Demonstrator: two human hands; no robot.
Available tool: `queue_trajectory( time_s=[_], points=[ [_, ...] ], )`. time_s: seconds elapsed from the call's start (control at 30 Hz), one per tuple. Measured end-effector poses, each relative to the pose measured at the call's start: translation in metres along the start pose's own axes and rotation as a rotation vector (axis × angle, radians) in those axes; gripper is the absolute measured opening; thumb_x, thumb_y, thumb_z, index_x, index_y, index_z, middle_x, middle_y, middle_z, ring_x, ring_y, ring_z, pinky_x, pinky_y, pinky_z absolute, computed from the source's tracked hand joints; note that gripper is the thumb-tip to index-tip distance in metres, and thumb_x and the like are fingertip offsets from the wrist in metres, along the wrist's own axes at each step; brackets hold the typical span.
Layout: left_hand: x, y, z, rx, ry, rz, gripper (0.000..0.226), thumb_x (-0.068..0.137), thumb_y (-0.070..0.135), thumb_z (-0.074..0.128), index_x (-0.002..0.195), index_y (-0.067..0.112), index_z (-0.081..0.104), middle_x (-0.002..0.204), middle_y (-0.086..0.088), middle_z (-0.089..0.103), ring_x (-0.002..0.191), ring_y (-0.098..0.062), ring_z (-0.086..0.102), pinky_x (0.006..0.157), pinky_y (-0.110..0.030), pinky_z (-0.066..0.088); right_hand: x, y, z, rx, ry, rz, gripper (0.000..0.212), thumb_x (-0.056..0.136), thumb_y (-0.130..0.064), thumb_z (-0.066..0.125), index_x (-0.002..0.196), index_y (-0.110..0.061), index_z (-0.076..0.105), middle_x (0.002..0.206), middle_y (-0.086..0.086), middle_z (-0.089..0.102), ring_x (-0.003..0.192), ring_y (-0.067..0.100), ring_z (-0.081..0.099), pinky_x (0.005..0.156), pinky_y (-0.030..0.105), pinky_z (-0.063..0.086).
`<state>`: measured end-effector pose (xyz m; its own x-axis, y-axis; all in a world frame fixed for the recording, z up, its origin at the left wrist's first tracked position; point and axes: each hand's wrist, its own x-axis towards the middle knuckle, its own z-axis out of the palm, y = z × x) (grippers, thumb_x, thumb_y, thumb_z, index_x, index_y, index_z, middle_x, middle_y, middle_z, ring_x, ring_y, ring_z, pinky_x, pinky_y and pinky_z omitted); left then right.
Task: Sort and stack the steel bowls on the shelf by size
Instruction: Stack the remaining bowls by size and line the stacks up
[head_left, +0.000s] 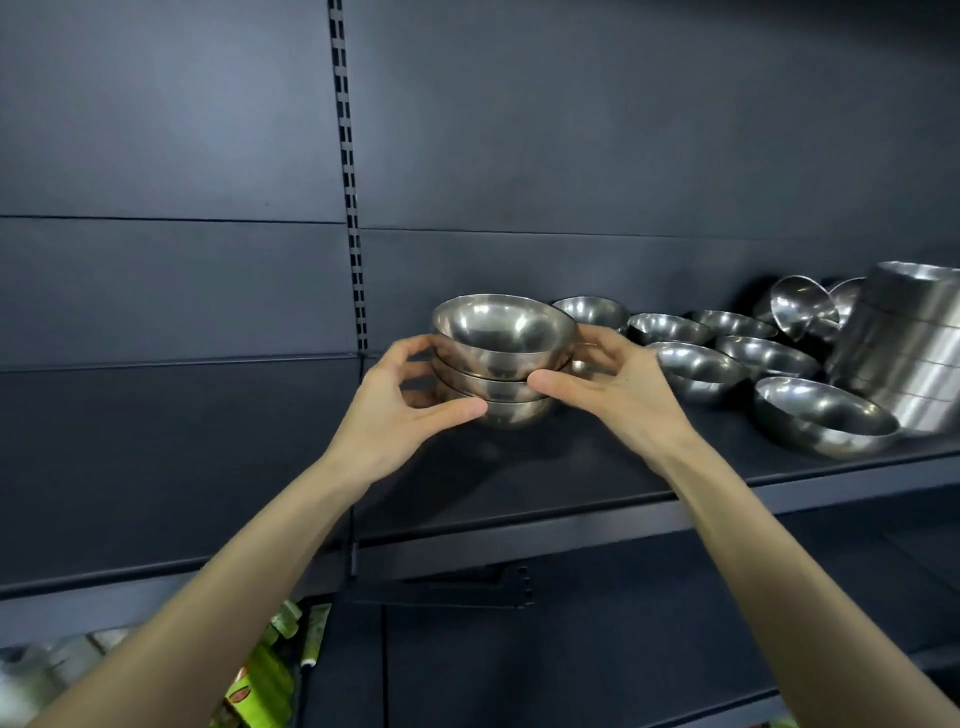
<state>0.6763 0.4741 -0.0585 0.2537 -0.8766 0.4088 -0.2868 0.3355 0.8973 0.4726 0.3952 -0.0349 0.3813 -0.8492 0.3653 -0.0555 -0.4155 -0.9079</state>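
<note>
Head view shows my left hand (400, 410) and right hand (618, 384) curled around the stack (498, 364) of three bowls on the shelf (208, 467), thumbs in front; I judge the steel stiff, light and slippery, so holding low on both sides seems safest.

The tall steel stack (904, 353) is cut by the right edge.
</note>
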Motion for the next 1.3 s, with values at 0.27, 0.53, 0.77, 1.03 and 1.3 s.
queue_trajectory(
  time_s=[0.27,0.53,0.77,1.03,1.3],
  points=[
    [0.055,0.003,0.072,-0.018,0.003,-0.036,0.065,0.066,0.022,0.085,0.121,0.020,0.051,0.110,0.013,0.064,0.085,0.005,0.067,0.068,-0.007,0.048,0.043,0.014,-0.077,-0.027,0.024,-0.035,0.085,0.046,-0.040,0.084,0.123,-0.015,0.059,0.108,-0.003,0.072,0.094,0.015,0.071,0.087,0.027,0.055],
    [0.082,-0.007,0.112,-0.001,0.060,-0.066,0.040,0.068,0.015,0.084,0.101,0.025,0.062,0.091,0.016,0.072,0.084,0.002,0.068,0.067,-0.006,0.047,0.085,0.049,-0.112,-0.024,-0.046,-0.032,0.068,0.049,-0.039,0.087,0.110,-0.025,0.061,0.104,-0.009,0.072,0.094,0.013,0.070,0.091,0.034,0.055],
    [0.087,-0.022,0.117,0.047,0.071,-0.100,0.041,0.070,0.014,0.083,0.103,0.025,0.061,0.090,0.017,0.072,0.087,0.005,0.066,0.072,-0.006,0.046,0.097,0.077,-0.111,0.022,-0.096,-0.028,0.056,0.059,-0.029,0.089,0.106,-0.032,0.059,0.096,-0.017,0.072,0.087,0.004,0.070,0.075,0.012,0.050],
    [0.089,-0.037,0.115,0.047,0.027,-0.105,0.043,0.073,0.012,0.081,0.109,0.019,0.060,0.099,0.004,0.073,0.093,-0.007,0.067,0.083,-0.016,0.051,0.099,0.086,-0.109,-0.015,-0.128,-0.025,0.058,0.063,-0.031,0.088,0.113,-0.026,0.059,0.102,-0.013,0.070,0.094,0.008,0.069,0.087,0.022,0.052],
    [0.089,-0.043,0.111,0.052,-0.002,-0.081,0.037,0.074,0.011,0.079,0.104,0.024,0.062,0.101,0.004,0.072,0.097,-0.005,0.066,0.088,-0.013,0.047,0.096,0.090,-0.101,0.011,-0.115,0.004,0.062,0.064,-0.028,0.088,0.118,-0.023,0.057,0.104,-0.011,0.070,0.094,0.006,0.069,0.085,0.019,0.053]
  ],
)
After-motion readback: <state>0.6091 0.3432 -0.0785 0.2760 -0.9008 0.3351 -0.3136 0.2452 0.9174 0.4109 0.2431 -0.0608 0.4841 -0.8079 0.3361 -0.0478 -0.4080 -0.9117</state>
